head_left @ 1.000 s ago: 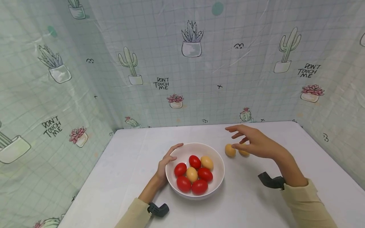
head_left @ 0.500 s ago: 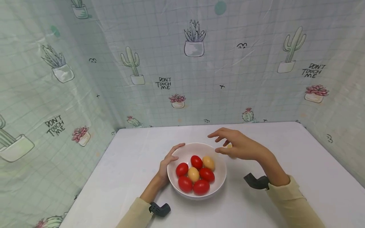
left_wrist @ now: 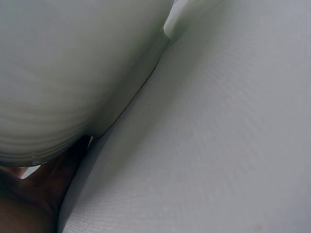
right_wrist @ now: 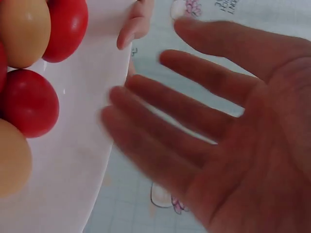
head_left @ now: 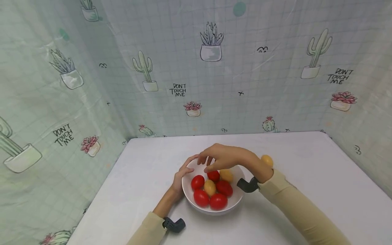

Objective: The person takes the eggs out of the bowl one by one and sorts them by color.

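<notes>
A white bowl stands on the table and holds several red eggs and two tan eggs. My left hand grips its left rim, thumb over the edge inside and fingers along the outer wall. In the left wrist view, that hand shows darkly under the bowl's side. My right hand hovers over the bowl's far side, near the left fingertips. The right wrist view shows this hand with spread fingers and a bare palm, holding nothing.
Another tan egg lies on the white table beyond my right forearm, which partly covers it. Behind and beside the table hangs a cactus-print cloth. A black band sits on my right wrist.
My right hand has moved left from beside the loose tan eggs to above the bowl, empty. My left hand keeps its grip on the rim. The view has shifted slightly.
</notes>
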A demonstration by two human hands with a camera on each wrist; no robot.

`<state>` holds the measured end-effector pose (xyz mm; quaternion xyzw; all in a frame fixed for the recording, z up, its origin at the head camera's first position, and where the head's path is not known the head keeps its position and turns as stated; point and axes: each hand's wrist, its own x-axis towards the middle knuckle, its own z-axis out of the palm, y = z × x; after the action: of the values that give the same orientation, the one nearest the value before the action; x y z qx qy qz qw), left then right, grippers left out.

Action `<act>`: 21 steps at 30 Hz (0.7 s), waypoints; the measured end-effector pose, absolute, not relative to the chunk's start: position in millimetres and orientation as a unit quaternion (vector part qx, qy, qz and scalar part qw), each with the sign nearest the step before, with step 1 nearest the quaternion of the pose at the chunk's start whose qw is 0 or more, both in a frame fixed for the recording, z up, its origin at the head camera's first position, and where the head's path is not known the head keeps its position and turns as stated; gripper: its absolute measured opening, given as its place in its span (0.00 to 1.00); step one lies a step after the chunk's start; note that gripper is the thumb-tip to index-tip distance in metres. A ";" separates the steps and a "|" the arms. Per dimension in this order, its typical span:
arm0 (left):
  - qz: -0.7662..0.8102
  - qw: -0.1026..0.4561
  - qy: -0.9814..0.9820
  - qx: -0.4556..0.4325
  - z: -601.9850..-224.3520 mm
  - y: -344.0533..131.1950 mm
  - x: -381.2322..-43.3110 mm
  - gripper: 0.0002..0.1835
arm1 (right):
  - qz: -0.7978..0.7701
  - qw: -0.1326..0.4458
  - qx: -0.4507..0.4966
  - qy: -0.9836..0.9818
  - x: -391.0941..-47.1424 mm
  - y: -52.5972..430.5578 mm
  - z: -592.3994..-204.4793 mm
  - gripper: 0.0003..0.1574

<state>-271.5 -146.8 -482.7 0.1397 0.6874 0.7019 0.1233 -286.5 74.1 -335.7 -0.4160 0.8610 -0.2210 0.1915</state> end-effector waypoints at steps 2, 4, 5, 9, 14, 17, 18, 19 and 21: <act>0.701 0.125 0.688 0.142 -483.2 -146.4 -271.0 0.34 | -0.192 0.233 -0.404 0.863 -288.7 68.1 -337.2 0.22; 0.705 0.127 0.683 0.146 -483.4 -146.1 -271.1 0.34 | -0.175 0.276 -0.387 0.862 -291.1 64.0 -338.9 0.20; 0.706 0.128 0.680 0.148 -483.5 -146.2 -271.2 0.35 | -0.166 0.294 -0.379 0.862 -291.9 62.3 -339.8 0.19; 0.710 0.130 0.675 0.151 -483.4 -146.7 -271.3 0.35 | -0.157 0.348 -0.355 0.853 -295.4 55.6 -344.0 0.16; 0.710 0.133 0.674 0.156 -484.6 -147.4 -270.9 0.35 | -0.129 0.363 -0.346 0.855 -296.1 47.7 -348.2 0.16; 0.711 0.134 0.673 0.155 -484.9 -147.3 -270.1 0.34 | -0.108 0.373 -0.342 0.856 -295.0 43.0 -349.7 0.14; 0.711 0.134 0.672 0.154 -484.8 -147.1 -269.9 0.34 | -0.102 0.376 -0.340 0.856 -294.7 41.6 -349.8 0.14; 0.712 0.133 0.672 0.153 -484.8 -146.9 -270.1 0.34 | -0.096 0.380 -0.340 0.855 -294.5 40.1 -350.0 0.13; 0.713 0.132 0.672 0.154 -484.4 -146.4 -270.5 0.34 | -0.092 0.386 -0.336 0.854 -294.6 37.8 -349.9 0.12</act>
<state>-270.5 -146.4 -484.4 0.1535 0.6716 0.7126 0.1323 -294.6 37.8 -349.9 -0.3356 0.8543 -0.0916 0.3862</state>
